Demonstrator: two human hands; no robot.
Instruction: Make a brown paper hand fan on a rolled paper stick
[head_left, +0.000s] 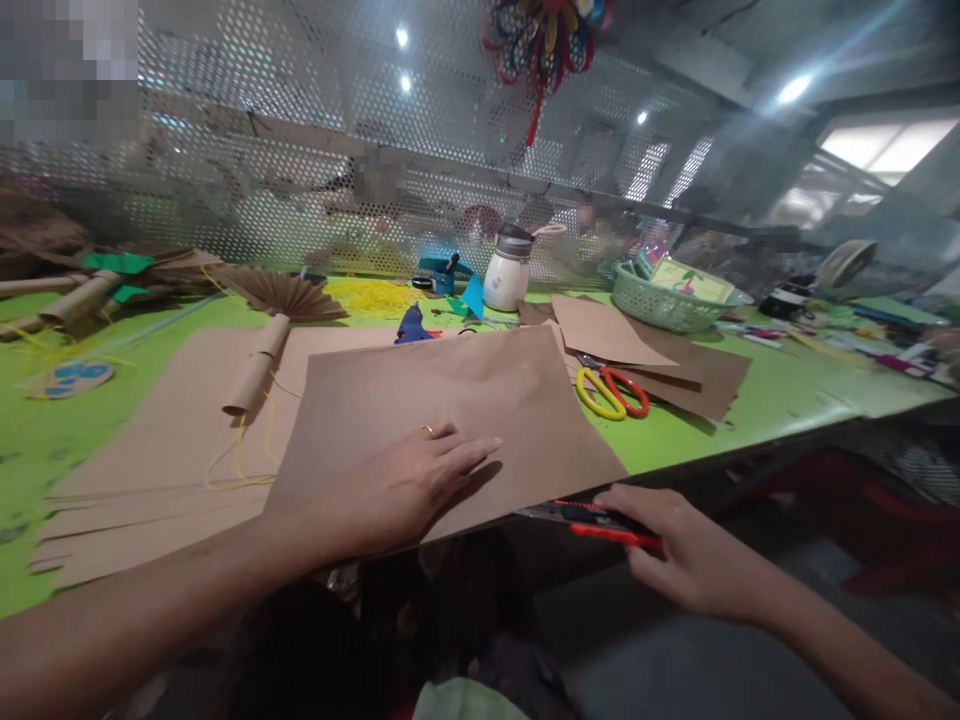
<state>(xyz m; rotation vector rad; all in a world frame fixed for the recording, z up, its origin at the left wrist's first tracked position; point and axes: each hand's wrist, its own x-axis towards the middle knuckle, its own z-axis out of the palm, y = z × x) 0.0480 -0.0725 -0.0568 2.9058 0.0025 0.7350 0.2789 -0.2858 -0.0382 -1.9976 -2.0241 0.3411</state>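
Note:
My left hand (pixel 409 480) lies flat with fingers stretched out on a brown paper sheet (pixel 450 400) at the near edge of the green table (pixel 750 410). A ring sits on one finger. My right hand (pixel 679 555) is closed on a red utility knife (pixel 592 522), whose blade end meets the sheet's near edge by the table rim. The sheet rests on top of more brown paper (pixel 165 440) spread to the left.
Scissors with yellow and red handles (pixel 611 392) lie on brown paper pieces (pixel 660 360) to the right. Behind are a green basket (pixel 664 300), a white jar (pixel 506 270), a blue glue gun (pixel 411 325), a paper roll (pixel 255 370), a pleated paper fan (pixel 281 292) and yellow string (pixel 240 460). A perforated metal screen stands behind.

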